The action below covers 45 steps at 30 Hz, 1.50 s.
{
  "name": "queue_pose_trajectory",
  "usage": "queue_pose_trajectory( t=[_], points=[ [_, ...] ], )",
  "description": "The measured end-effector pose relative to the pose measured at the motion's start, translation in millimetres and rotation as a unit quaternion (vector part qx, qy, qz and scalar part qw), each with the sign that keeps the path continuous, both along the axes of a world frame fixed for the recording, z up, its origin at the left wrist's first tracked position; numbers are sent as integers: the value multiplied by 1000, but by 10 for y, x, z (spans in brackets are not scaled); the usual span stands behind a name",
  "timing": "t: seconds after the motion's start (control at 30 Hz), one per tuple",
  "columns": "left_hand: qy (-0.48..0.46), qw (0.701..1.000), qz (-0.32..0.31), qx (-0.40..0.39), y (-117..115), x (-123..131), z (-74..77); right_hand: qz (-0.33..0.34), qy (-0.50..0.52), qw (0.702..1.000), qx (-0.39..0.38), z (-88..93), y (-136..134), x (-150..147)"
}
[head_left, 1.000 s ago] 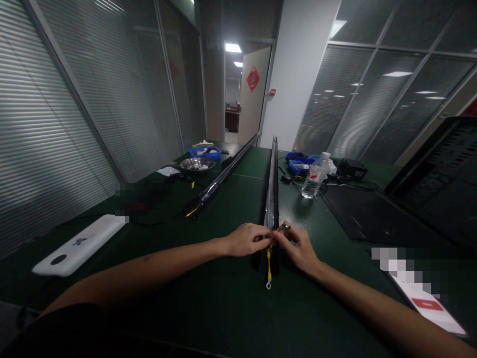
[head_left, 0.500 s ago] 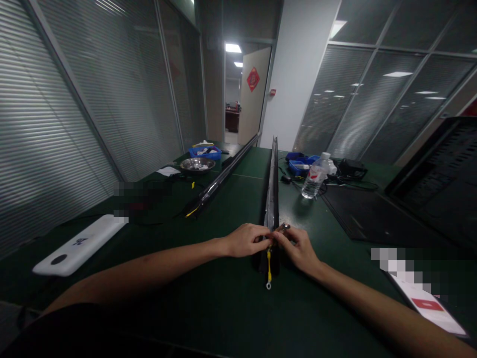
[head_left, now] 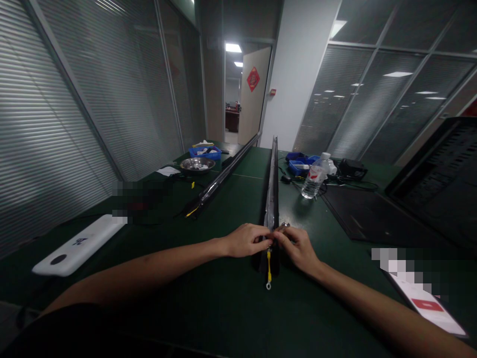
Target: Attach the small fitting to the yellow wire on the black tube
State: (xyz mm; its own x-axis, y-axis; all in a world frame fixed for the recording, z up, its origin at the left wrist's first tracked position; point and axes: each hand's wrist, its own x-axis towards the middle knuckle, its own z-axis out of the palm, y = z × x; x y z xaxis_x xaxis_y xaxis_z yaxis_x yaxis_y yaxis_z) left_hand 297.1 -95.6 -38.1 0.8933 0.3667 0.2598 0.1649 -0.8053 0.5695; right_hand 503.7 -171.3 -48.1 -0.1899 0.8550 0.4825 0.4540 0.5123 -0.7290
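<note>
A long, narrow black channel with a grey, shiny strip inside runs away from me over the green table. Both hands meet over its near end. My left hand is closed there, thumb and fingers pressed together; whatever they pinch is hidden. Close against those fingertips, my right hand is closed too, and a small shiny metal piece sticks out above its fingers. Below the hands a yellow wire comes out of the channel and ends in a ring terminal.
A second dark channel lies to the left. Beyond it are a metal bowl and a blue tray. A water bottle, blue bins and a black mat are at right; a white device lies at left.
Both hands stay in place at the channel's end. The shiny metal piece in my right hand has tilted slightly and shows a little less.
</note>
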Motion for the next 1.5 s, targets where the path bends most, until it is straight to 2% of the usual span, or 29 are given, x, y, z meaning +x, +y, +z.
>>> queue_pose_trajectory(
  t=[0.67, 1.23, 1.5],
  points=[
    [6, 1000, -2, -2, 6, 6, -4, 17, -15, 1000, 20, -78, 50, 34],
    [8, 1000, 1, 2, 11, 12, -6, 4, -17, 999, 29, -12, 23, -8],
    [-1, 1000, -3, 8, 19, 7, -15, -17, -31, 999, 26, -40, 19, -7]
  ],
)
